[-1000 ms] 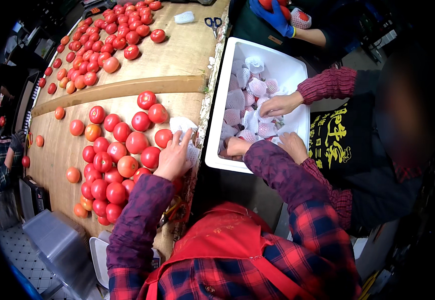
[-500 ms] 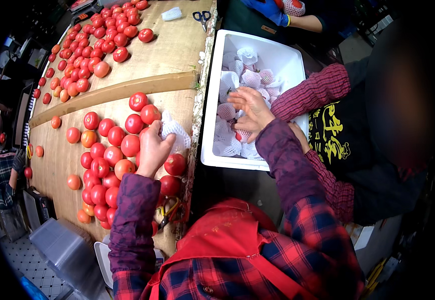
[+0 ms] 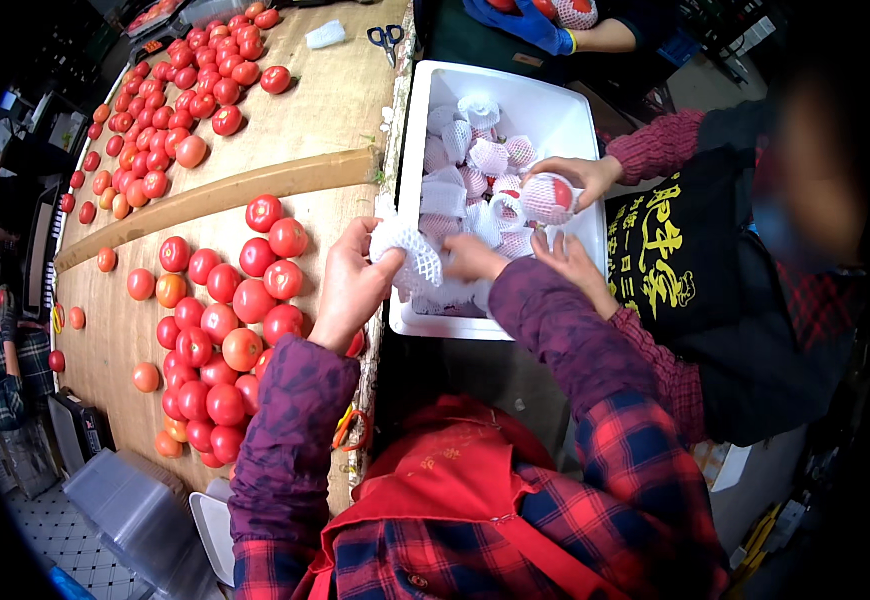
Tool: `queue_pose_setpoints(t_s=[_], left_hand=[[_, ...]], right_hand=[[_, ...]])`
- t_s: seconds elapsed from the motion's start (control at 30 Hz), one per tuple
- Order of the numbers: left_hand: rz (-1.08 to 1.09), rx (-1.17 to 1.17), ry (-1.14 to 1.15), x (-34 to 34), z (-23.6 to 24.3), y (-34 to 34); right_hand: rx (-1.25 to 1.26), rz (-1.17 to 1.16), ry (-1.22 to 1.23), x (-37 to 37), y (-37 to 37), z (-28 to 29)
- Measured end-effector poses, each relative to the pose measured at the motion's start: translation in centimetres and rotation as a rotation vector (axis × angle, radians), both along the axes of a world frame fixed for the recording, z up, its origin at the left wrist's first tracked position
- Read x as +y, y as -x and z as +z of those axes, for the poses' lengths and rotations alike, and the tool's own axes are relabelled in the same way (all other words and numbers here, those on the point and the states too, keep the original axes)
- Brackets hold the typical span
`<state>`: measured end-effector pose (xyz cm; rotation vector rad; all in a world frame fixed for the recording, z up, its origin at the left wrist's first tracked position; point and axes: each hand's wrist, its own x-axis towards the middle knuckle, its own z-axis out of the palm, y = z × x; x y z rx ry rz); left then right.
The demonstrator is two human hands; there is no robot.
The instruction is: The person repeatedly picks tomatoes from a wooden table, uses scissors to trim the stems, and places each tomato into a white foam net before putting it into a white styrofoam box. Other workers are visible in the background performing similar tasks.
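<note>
A white foam net sleeve [image 3: 407,252] is pinched between the thumb and fingers of my left hand [image 3: 350,285], at the table's right edge beside the box. Whether a tomato is inside the net, I cannot tell. My right hand [image 3: 470,260] is over the near part of the white foam box [image 3: 573,110], close to the net; its fingers are smeared by motion. Many net-wrapped tomatoes [image 3: 489,157] lie in the box. Loose red tomatoes [image 3: 220,322] cover the table to the left of my left hand.
A co-worker's hand [image 3: 595,180] holds a netted tomato [image 3: 550,198] above the box's right side. A wooden strip [image 3: 225,200] divides the table; more tomatoes [image 3: 165,130] lie beyond it. Scissors [image 3: 387,42] lie far off, orange-handled cutters [image 3: 350,428] near. A blue-gloved hand [image 3: 530,25] is behind the box.
My left hand has moved right with the foam net, from over the tomatoes to the box's edge. My right hand has shifted left toward it. The co-worker has lifted a netted tomato.
</note>
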<state>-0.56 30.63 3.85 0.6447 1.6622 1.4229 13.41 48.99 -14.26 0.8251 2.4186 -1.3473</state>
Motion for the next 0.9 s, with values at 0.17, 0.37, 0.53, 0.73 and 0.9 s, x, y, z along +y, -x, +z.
queue_pose_setpoints(t_s=[0.17,0.37,0.53,0.73,0.9], left_hand=[[-0.017,0.035,-0.009,2.1,-1.5,-0.6],[-0.152,0.327,0.109,4.2,-4.4,-2.5],[-0.161,0.208,0.024,2.4,-5.2,-2.9],[-0.187,0.138,0.041,-5.1,-5.2,-4.2],[-0.191,-0.084,0.126,-12.7,-5.4,-6.4]], right_hand=[[0.455,-0.899,0.317,4.8,-1.1,3.8],[0.322,-0.795,0.181,4.5,-2.5,5.4],[-0.28,-0.163,0.092,2.5,-4.7,2.8],[-0.087,0.028,-0.46,2.1,-2.8,-5.3],[-0.162,-0.219,-0.398,2.3,-0.1,-10.0]])
